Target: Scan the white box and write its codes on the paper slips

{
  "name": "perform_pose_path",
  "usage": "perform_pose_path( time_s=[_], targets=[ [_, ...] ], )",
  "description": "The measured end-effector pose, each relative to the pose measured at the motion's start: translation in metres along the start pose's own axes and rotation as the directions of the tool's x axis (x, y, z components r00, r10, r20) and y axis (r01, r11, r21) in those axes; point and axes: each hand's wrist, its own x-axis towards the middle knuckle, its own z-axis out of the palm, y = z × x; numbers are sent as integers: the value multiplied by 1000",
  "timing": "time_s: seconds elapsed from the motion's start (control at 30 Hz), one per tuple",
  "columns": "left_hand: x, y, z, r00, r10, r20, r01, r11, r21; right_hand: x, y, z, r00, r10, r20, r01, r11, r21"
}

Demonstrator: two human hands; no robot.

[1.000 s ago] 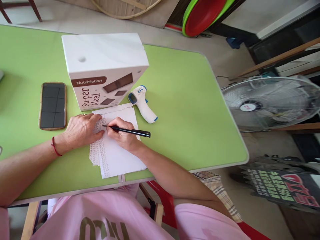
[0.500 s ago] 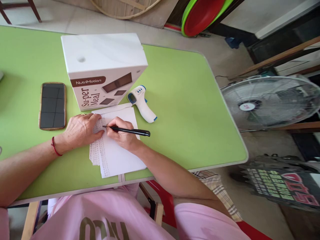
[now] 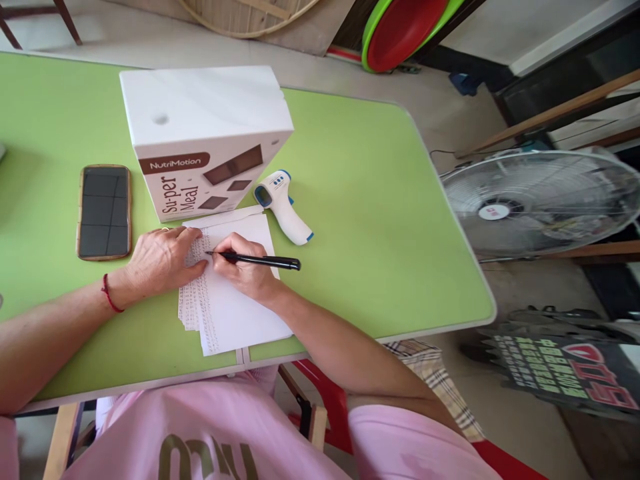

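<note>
Two hands are seen at work over paper [image 3: 250, 310] laid near the front edge of a green table [image 3: 385, 220]. A black pen [image 3: 275, 262] is held by the right hand [image 3: 256, 280], pinched between thumb and fingers, with its tip directed left at the rows of small handwriting; whether the tip is pressed to the sheet cannot be told. The left hand [image 3: 163, 260] is laid palm down, partly over the left edge of the paper, with a wide gap shown between thumb and forefinger. A red bracelet [image 3: 111, 293] is worn at the left wrist. The top sheet is written on along its left side and is otherwise left white; more written sheets [image 3: 189, 310] are exposed under it on the left.

Just beyond the paper, a white box [image 3: 207, 107] marked "NutriMotion" is stood upright. A white and blue thermometer [image 3: 287, 213] is placed to the right of the box, near the corner of the paper. A phone [image 3: 105, 212] is set face up to the left, near the left hand. A fan [image 3: 540, 207] is seen beyond the table's right edge.
</note>
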Motion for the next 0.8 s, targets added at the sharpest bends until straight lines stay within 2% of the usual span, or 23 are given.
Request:
perform_pose_path(
  time_s=[0.8],
  targets=[
    [-1, -1, 0, 1000, 9, -11, -9, 1000, -5, 0, 0, 0, 999, -21, -27, 19, 999, -40]
  ],
)
